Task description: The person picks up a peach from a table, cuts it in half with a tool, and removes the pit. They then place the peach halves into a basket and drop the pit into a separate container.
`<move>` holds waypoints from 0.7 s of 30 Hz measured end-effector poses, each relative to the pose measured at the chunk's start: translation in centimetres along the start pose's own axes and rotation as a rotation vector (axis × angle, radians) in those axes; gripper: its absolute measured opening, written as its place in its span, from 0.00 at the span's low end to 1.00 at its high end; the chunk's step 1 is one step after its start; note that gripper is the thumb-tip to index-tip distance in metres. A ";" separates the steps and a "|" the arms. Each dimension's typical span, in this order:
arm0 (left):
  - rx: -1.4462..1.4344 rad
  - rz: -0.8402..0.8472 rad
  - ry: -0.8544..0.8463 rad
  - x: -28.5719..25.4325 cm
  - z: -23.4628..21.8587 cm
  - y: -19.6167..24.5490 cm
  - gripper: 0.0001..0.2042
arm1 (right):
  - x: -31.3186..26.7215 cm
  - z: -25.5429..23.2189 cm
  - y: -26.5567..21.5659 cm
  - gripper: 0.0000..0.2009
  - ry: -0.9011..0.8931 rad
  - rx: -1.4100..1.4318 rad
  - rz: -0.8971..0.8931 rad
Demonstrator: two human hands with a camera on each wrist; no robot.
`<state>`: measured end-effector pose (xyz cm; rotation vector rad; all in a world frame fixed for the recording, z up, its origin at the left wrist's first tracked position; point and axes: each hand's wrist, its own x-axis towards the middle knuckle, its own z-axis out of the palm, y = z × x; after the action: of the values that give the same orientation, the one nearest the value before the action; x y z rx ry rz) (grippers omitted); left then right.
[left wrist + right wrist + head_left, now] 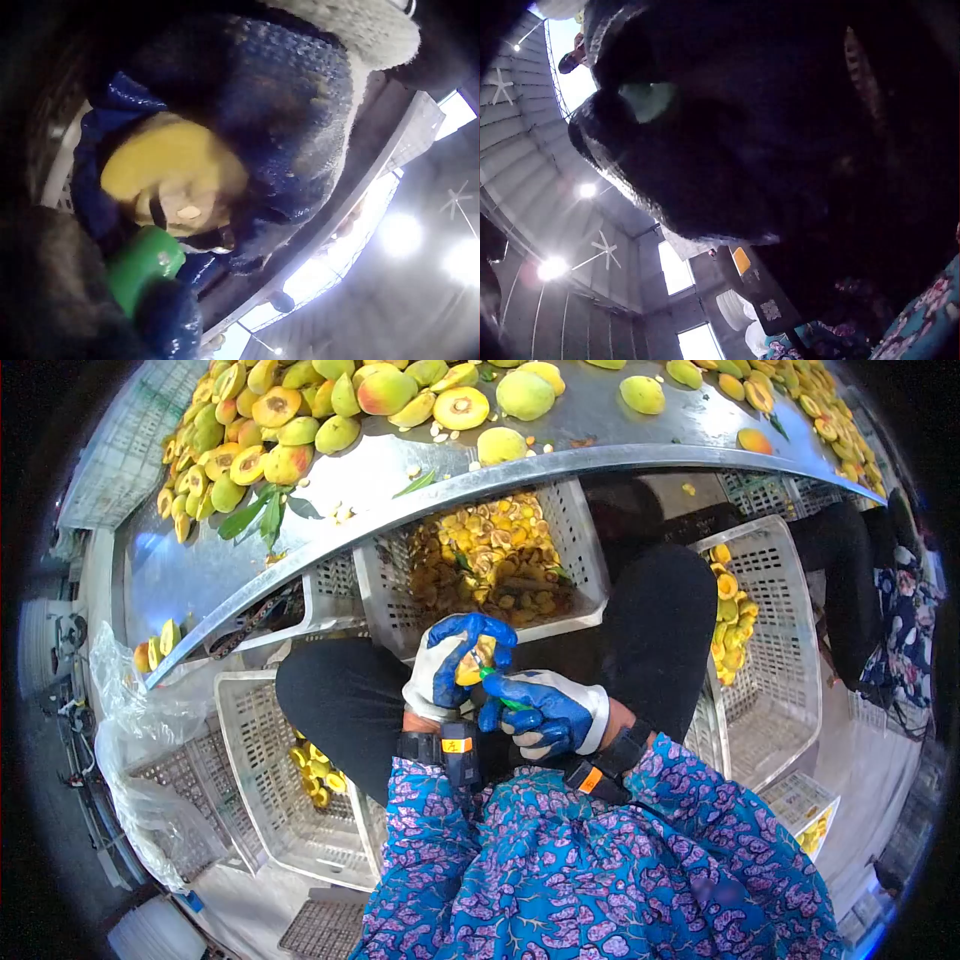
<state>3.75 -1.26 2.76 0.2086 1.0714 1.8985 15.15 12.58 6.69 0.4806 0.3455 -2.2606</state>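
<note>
My gloved left hand (455,660) grips a yellow peach half (475,660) above my lap. In the left wrist view the cut face of the peach half (176,169) shows a pale pit hollow with a small light kernel in it. My gloved right hand (550,710) holds a pitting tool by its green handle (142,266). The tool's curved metal blade (157,210) is at the flesh beside the pit hollow. In the right wrist view the right hand (682,157) is very dark, with part of the green handle (649,101) visible between its fingers.
A metal table (360,490) ahead bears heaped peaches (300,420), some cut. Below its edge stands a crate (585,550) of pit pieces and scraps. Crates at left (250,760) and right (770,610) hold yellow halves. Another person's leg (850,580) is at the right.
</note>
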 end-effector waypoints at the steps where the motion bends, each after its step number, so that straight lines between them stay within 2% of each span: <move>1: -0.008 -0.030 -0.020 0.1 0.0 0.2 0.17 | 0.0 -0.2 -0.1 0.18 -0.017 0.022 0.025; 3: -0.020 -0.092 -0.055 0.1 0.0 0.7 0.17 | 0.0 -1.0 -0.1 0.19 -0.059 0.068 0.077; 4: 0.008 -0.086 -0.024 0.1 0.3 0.8 0.17 | 0.2 -1.3 0.1 0.18 -0.135 0.207 0.084; 7: -0.089 0.028 -0.080 0.9 -0.8 -0.2 0.16 | 1.6 -2.1 1.1 0.19 -0.380 0.566 0.076; 9: -0.117 0.012 -0.019 1.4 -0.7 -0.2 0.16 | 3.3 -3.2 1.9 0.20 -0.565 0.743 0.032; 11: -0.071 -0.017 0.061 2.2 -1.1 -0.9 0.19 | 4.1 -4.1 1.9 0.19 -0.544 0.723 -0.007; 12: -0.017 -0.071 0.180 2.6 -0.5 -0.7 0.18 | 4.4 -4.2 1.4 0.19 -0.534 0.697 -0.020; 13: -0.041 -0.095 0.208 3.0 -0.8 -1.0 0.16 | 4.5 -4.2 0.9 0.19 -0.523 0.668 -0.036; 14: -0.017 -0.122 0.212 3.3 -1.0 -1.0 0.16 | 4.3 -4.1 0.5 0.16 -0.410 0.629 -0.023; 16: -0.076 -0.204 0.222 4.3 -2.3 -1.8 0.13 | 4.5 -4.3 0.4 0.15 -0.407 0.710 -0.043; 18: -0.048 -0.109 0.316 4.6 -3.5 -3.7 0.11 | 5.4 -5.0 0.5 0.17 -0.442 0.720 -0.079; 19: -0.033 -0.056 0.355 5.2 -2.6 -3.3 0.10 | 5.9 -5.6 0.5 0.17 -0.459 0.689 -0.113; 20: -0.087 -0.066 0.463 5.4 -1.6 -3.2 0.08 | 6.1 -6.4 0.8 0.19 -0.472 0.717 -0.097; 21: -0.004 -0.052 0.514 5.8 -1.3 -3.3 0.08 | 5.8 -5.9 0.3 0.19 -0.345 0.662 -0.117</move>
<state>1.86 3.18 -2.01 -0.3264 1.3911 1.9556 13.15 10.98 -1.19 0.3886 -0.5816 -2.4878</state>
